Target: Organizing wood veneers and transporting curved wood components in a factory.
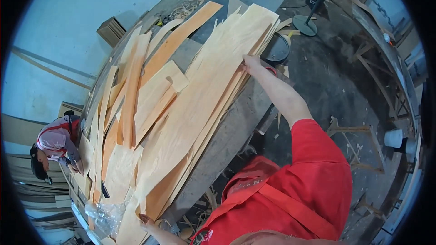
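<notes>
A long, pale wood veneer sheet (204,90) lies on top of a stack of similar sheets along the near side of the workbench. My right hand (250,63) pinches its edge toward the far end, arm stretched out. At the near end, my left hand (149,223) grips the same sheet's edge, its fingers partly hidden. Between my hands that edge bows upward, and darker orange veneer (159,196) shows beneath. Loose veneer strips (131,90), pale and orange, overlap on the bench to the left, beside a shorter piece (159,95).
A co-worker (56,136) bends over the bench's far left side. Crumpled clear plastic (106,215) and a dark narrow tool (105,189) lie near that end. Right of the bench (231,138) stand a dark bucket (276,49), a round-based stand (305,26) and a wooden trestle (363,129).
</notes>
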Available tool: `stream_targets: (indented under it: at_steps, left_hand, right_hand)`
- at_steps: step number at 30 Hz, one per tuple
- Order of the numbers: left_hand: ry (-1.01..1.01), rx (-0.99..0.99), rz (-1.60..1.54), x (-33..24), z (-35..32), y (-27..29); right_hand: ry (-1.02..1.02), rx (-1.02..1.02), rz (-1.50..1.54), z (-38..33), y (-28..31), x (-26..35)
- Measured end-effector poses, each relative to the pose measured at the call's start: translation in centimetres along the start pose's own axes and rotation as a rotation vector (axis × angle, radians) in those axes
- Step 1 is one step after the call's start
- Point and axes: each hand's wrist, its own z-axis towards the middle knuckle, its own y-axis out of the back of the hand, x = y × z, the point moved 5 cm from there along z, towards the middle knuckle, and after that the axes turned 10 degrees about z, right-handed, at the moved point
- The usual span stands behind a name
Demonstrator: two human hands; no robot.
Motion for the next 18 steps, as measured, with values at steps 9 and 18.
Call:
stream_targets:
  at_steps: [9,18]
  left_hand:
    - [0.040,-0.188,0.100,2.2,-6.8,-0.5]
    - [0.013,-0.101,0.080,2.6,-7.1,-0.4]
  right_hand:
    - [0.157,0.339,-0.097,1.1,-9.4,7.6]
    - [-0.039,-0.034,0.028,-1.3,4.3,5.0]
